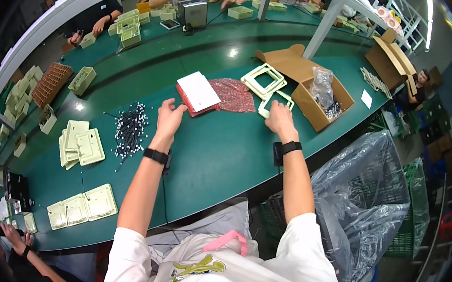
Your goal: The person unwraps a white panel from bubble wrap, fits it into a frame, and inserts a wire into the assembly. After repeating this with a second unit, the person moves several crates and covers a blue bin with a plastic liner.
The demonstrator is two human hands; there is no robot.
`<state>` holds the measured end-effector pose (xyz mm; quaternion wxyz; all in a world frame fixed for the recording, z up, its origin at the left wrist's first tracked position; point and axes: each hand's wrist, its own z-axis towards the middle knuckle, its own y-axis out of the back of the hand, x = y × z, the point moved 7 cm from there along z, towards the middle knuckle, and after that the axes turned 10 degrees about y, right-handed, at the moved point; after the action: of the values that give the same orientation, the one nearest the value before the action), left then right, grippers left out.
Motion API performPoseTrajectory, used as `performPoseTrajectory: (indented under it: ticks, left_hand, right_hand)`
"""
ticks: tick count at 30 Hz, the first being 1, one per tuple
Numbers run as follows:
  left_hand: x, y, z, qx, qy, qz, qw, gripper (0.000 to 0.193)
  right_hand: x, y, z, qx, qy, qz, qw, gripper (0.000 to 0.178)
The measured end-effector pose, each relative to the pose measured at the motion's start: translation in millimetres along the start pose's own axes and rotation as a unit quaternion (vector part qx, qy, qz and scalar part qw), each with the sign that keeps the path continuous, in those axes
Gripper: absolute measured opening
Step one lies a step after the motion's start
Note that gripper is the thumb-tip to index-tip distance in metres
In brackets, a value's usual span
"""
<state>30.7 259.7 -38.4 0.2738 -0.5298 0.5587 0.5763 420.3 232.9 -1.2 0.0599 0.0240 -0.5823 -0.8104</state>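
Observation:
My left hand (pixel 169 119) is open, its fingers apart beside the left edge of a red bubble-wrap bag (pixel 234 95). A white rectangular sheet or panel (pixel 198 92) lies on top of that bag. My right hand (pixel 281 119) is closed on the near side of a pale green plastic frame (pixel 263 112); its fingertips are partly hidden. Behind it, more pale green frames (pixel 264 79) lie in an overlapping pile. To the left of my left hand is a heap of short black cables with white ends (pixel 131 128).
An open cardboard box (pixel 313 109) holds a clear bag and small parts on the right. Pale green housings (pixel 90 147) are stacked at left, with several more (pixel 98 203) near the front edge. A plastic-lined crate (pixel 361 196) stands right of the table. Co-workers sit across and at left.

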Motion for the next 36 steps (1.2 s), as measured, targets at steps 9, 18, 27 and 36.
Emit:
performPoseTrajectory:
  ticks: [9, 18, 27, 36]
  left_hand:
    - [7.3, -8.4, -142.0, 0.275, -0.006, -0.104, 0.956, 0.052]
    - [18.2, 2.1, -199.0, 0.233, -0.207, 0.127, 0.942, 0.100]
    - [29.0, 10.4, -216.5, 0.159, -0.227, 0.288, 0.917, 0.118]
    - [33.4, 78.2, -234.9, 0.208, -0.235, 0.424, 0.850, 0.108]
  right_hand:
    - [33.7, 6.5, -25.8, 0.153, -0.004, 0.048, 0.987, 0.037]
    - [176.6, 38.1, -107.9, 0.106, 0.053, 0.362, 0.924, 0.033]
    - [165.5, 130.1, -129.5, -0.081, 0.041, 0.251, 0.964, 0.023]
    - [126.3, 100.8, -107.0, 0.018, 0.053, 0.525, 0.849, 0.019]
